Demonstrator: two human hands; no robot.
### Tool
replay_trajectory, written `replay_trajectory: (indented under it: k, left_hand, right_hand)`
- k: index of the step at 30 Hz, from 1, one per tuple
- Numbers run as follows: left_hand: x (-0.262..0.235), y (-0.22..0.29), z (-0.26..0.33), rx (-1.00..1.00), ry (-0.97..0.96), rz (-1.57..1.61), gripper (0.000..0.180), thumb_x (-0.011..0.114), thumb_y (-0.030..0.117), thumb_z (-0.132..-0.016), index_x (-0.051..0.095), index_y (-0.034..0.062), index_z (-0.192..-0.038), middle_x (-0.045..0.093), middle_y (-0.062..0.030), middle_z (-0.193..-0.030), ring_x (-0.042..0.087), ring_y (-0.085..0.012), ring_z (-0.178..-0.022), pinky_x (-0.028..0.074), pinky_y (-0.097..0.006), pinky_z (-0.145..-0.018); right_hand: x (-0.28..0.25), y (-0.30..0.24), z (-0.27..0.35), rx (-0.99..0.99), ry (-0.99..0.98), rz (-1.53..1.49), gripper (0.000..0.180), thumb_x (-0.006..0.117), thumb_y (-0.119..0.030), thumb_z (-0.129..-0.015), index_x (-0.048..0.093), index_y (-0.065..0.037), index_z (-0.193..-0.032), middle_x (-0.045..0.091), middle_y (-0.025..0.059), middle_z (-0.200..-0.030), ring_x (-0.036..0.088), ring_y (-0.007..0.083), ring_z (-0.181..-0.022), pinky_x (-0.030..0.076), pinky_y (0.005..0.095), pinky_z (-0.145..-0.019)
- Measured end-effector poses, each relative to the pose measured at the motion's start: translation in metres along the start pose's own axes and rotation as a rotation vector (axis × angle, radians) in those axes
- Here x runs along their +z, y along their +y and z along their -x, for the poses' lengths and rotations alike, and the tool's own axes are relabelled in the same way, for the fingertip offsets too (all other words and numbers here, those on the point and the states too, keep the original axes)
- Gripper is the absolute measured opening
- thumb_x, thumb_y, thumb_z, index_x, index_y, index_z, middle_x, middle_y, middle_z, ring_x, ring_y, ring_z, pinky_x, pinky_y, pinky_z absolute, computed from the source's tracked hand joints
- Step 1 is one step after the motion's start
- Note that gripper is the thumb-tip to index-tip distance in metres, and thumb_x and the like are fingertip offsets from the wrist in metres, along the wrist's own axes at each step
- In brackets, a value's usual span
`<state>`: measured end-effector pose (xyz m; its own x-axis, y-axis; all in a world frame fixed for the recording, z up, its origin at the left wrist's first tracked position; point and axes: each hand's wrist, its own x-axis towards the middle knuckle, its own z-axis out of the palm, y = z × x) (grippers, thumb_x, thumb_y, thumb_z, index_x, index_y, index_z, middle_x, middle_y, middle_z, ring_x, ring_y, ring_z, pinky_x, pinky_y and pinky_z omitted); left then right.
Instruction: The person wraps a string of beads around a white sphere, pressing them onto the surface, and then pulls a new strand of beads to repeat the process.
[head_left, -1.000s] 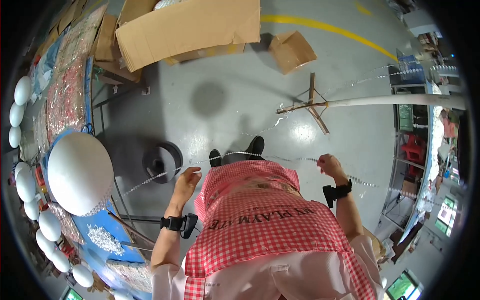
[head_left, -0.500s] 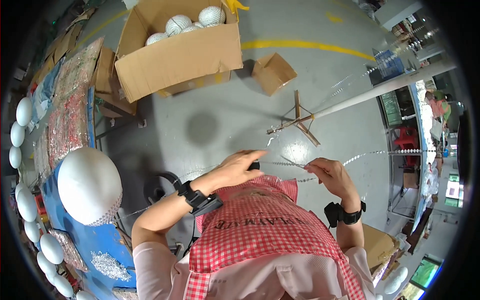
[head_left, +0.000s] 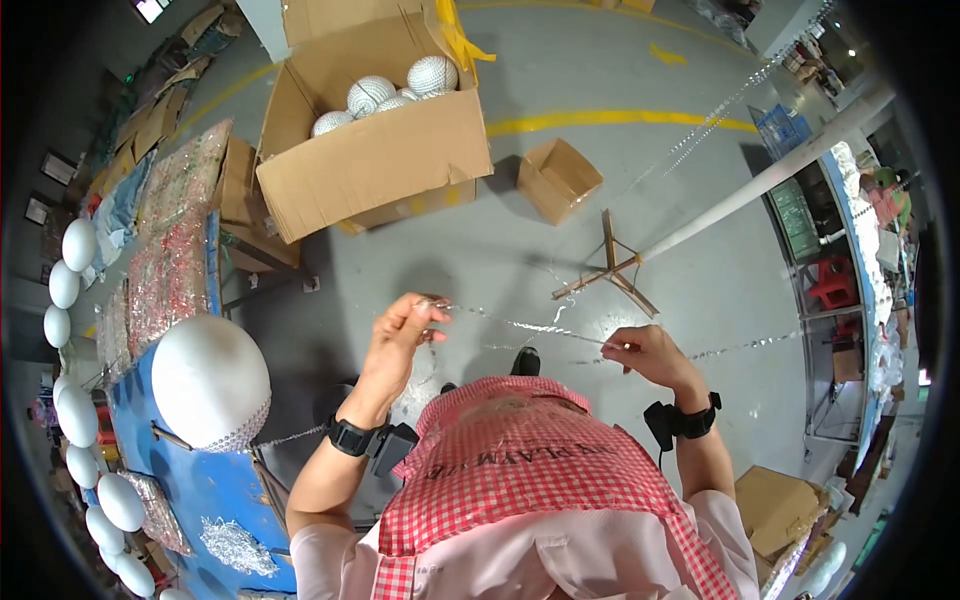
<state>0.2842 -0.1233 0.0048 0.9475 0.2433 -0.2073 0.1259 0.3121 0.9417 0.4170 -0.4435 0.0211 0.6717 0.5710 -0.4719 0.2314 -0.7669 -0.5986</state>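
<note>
1. A large open cardboard box (head_left: 375, 165) on the floor holds four visible white glittery balls (head_left: 433, 74); a small cardboard box (head_left: 558, 178) beside it stands open, its contents unclear.
2. One big white foam ball (head_left: 208, 380) sits at the blue worktop (head_left: 215, 490), with a row of smaller white balls (head_left: 78, 245) along the left edge.
3. A thin, silvery sequin strand (head_left: 530, 327) stretches in front of the chest, pinched by the left hand (head_left: 402, 330) and the right hand (head_left: 645, 355), held apart.

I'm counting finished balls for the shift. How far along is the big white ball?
Done: only a band of sparkly strand circles the bottom of the big white ball. In hand: left hand and right hand stretch the strand between them. Left: most of the ball is bare.
</note>
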Motion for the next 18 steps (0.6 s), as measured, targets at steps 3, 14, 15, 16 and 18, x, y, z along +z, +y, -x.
replay_trajectory:
  k: [3, 14, 15, 16, 18]
  left_hand:
    - [-0.008, -0.001, 0.011, 0.047, 0.135, 0.019, 0.025, 0.048, 0.026, -0.098, 0.060, 0.0065, -0.088, 0.064, -0.0091, -0.104, 0.060, -0.0111, -0.083, 0.047, -0.025, -0.071]
    - [-0.054, -0.033, 0.031, -0.064, 0.168, -0.753, 0.023, 0.056, 0.017, -0.092, 0.066, -0.0009, -0.102, 0.067, -0.0073, -0.103, 0.060, -0.0176, -0.091, 0.045, -0.029, -0.082]
    - [-0.055, -0.039, 0.038, 0.017, 0.137, -0.999, 0.029, 0.060, 0.020, -0.088, 0.064, -0.0015, -0.107, 0.064, -0.0148, -0.110, 0.061, -0.0257, -0.101, 0.046, -0.033, -0.087]
    - [-0.056, -0.044, 0.046, -0.102, 0.150, -1.002, 0.036, 0.062, 0.022, -0.085, 0.061, -0.0009, -0.112, 0.059, -0.0199, -0.117, 0.059, -0.0326, -0.106, 0.046, -0.036, -0.089]
    - [-0.062, -0.044, 0.068, -0.079, 0.140, -0.991, 0.041, 0.062, 0.027, -0.086, 0.059, 0.0001, -0.116, 0.058, -0.0200, -0.119, 0.059, -0.0356, -0.103, 0.047, -0.038, -0.089]
  right_hand:
    - [0.010, 0.021, -0.002, -0.084, 0.176, 0.174, 0.017, 0.068, -0.020, -0.077, 0.066, -0.007, -0.089, 0.065, 0.0130, -0.075, 0.064, 0.0285, -0.070, 0.049, 0.0374, -0.064]
    - [0.024, 0.063, -0.013, -0.063, 0.351, 0.361, 0.020, 0.070, -0.019, -0.075, 0.065, -0.009, -0.091, 0.066, 0.0130, -0.074, 0.064, 0.0317, -0.072, 0.049, 0.0405, -0.064]
    - [0.028, 0.058, -0.018, -0.093, 0.284, 0.333, 0.021, 0.070, -0.020, -0.075, 0.064, -0.009, -0.092, 0.065, 0.0131, -0.074, 0.064, 0.0317, -0.072, 0.049, 0.0403, -0.065]
    - [0.033, 0.053, -0.022, -0.143, 0.264, 0.316, 0.022, 0.070, -0.020, -0.075, 0.064, -0.009, -0.093, 0.066, 0.0133, -0.074, 0.064, 0.0315, -0.071, 0.049, 0.0401, -0.064]
    - [0.044, 0.039, -0.032, -0.204, 0.176, 0.268, 0.023, 0.069, -0.019, -0.076, 0.063, -0.008, -0.095, 0.066, 0.0138, -0.075, 0.064, 0.0312, -0.071, 0.049, 0.0394, -0.062]
